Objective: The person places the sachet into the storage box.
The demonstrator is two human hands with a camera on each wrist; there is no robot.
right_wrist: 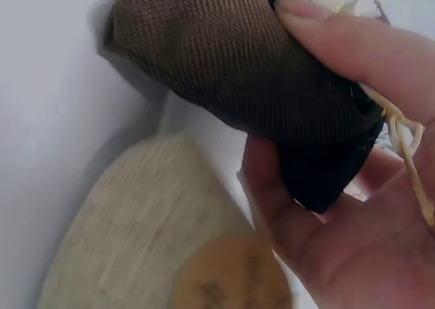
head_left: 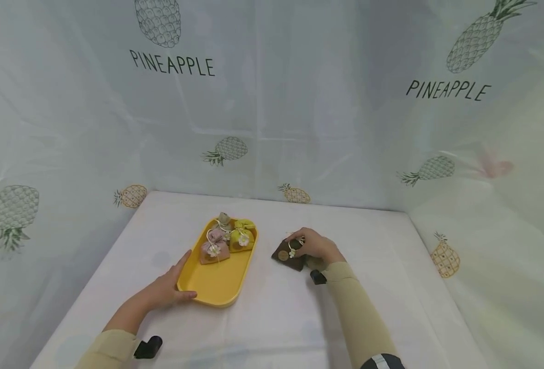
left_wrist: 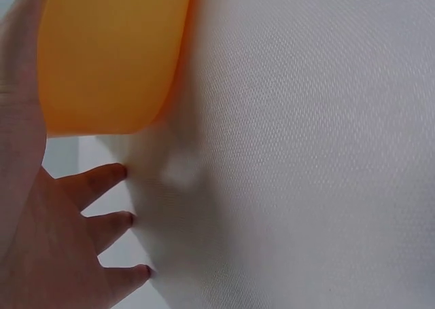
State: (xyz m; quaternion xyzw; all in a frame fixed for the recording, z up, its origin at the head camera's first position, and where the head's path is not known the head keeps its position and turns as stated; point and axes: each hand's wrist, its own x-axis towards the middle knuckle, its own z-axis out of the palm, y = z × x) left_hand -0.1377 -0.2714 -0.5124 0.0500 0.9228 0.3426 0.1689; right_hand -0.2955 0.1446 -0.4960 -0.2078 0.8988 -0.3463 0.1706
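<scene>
My left hand point(head_left: 166, 288) rests against the near left corner of a yellow tray point(head_left: 216, 287), its thumb by the near rim; in the left wrist view its fingers are spread. My right hand point(head_left: 317, 246) pinches a small dark brown drawstring sachet point(head_left: 287, 254) with a cord, a white flower and a round tag. In the right wrist view the brown sachet point(right_wrist: 211, 58) is between thumb and fingers. A beige sachet point(right_wrist: 136, 221) with a round tan tag lies beside it, mostly hidden under my wrist in the head view.
Inside the tray's far end sit a pink sachet point(head_left: 214, 250), a yellow-green sachet point(head_left: 243, 237) and a grey-beige sachet point(head_left: 224, 220). A white cloth point(head_left: 272, 328) covers the table. Pale curtains point(head_left: 299, 102) printed with pineapples hang behind and at both sides.
</scene>
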